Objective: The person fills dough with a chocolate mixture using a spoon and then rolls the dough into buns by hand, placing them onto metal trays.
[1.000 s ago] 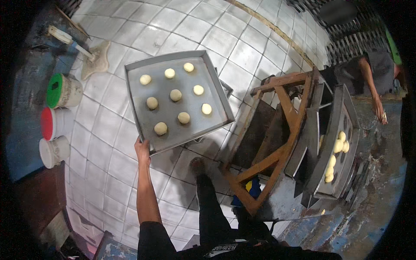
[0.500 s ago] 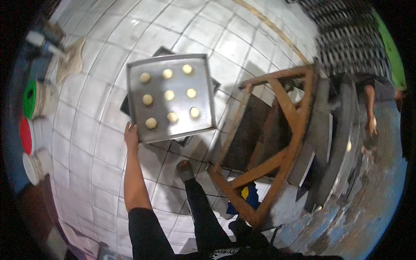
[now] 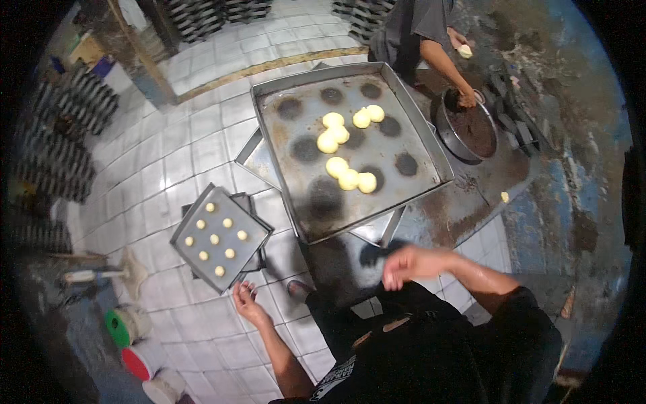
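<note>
A square metal baking tray (image 3: 226, 242) with several pale dough balls in rows rests on other trays stacked low on the tiled floor. Just off its near corner is my left hand (image 3: 247, 301), empty, its fingers loosely bent and apart. My right hand (image 3: 417, 264) hovers in front of my body, near the close edge of a larger tray; motion blurs its fingers, and I see nothing in them. That larger metal tray (image 3: 282, 195), marked with dark round stains, carries three clumps of yellow dough (image 3: 348, 179) and sits across other trays on a table.
At the far right, a co-worker's hand (image 3: 465, 97) reaches into a metal pot (image 3: 486, 153) of dark brown filling; the other hand holds a piece of dough (image 3: 464, 51). Lidded buckets (image 3: 138, 361) line the lower left. Dark stacked racks (image 3: 57, 158) stand farther left.
The tray of dough balls, earlier gripped by my left hand, now lies on the floor stack, released. My view has swung right onto the larger tray, and my right hand has come into sight.
</note>
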{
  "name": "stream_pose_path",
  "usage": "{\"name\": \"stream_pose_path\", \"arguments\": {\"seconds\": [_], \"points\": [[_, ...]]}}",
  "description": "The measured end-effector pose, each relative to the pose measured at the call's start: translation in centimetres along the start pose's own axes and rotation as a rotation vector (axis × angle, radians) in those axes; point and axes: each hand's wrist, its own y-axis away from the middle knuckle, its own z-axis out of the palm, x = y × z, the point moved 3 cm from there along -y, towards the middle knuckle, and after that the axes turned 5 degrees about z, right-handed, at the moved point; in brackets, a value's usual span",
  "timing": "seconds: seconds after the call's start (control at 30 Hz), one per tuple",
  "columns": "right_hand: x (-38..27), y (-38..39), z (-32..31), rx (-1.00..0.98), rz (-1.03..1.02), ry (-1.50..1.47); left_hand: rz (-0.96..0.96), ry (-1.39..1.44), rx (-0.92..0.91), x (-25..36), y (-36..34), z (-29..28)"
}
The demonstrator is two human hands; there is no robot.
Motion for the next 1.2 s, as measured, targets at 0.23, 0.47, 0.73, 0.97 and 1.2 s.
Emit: {"name": "stream_pose_path", "arguments": {"seconds": [0.23, 0.47, 0.73, 0.97, 1.2], "points": [[-4.6, -5.2, -18.8, 0.869, -0.475, 0.902, 0.349, -0.023, -0.125, 16.6, 19.7, 12.3], [-4.2, -4.4, -16.6, 0.658, -0.351, 0.574, 0.286, -0.002, -0.305, 20.2, 29.2, 22.3], [1.7, 17.6, -7.4, 0.811, -0.714, 0.515, -0.191, 0.480, -0.539, 16.3, 37.5, 32.7], [13.8, 24.3, -8.3, 0.899, -0.488, -0.059, 0.004, 0.183, -0.579, 11.8, 47.0, 37.8], [16.9, 31.2, -11.6, 0.774, -0.632, -0.333, -0.081, 0.199, -0.697, 10.7, 53.3, 41.9]]}}
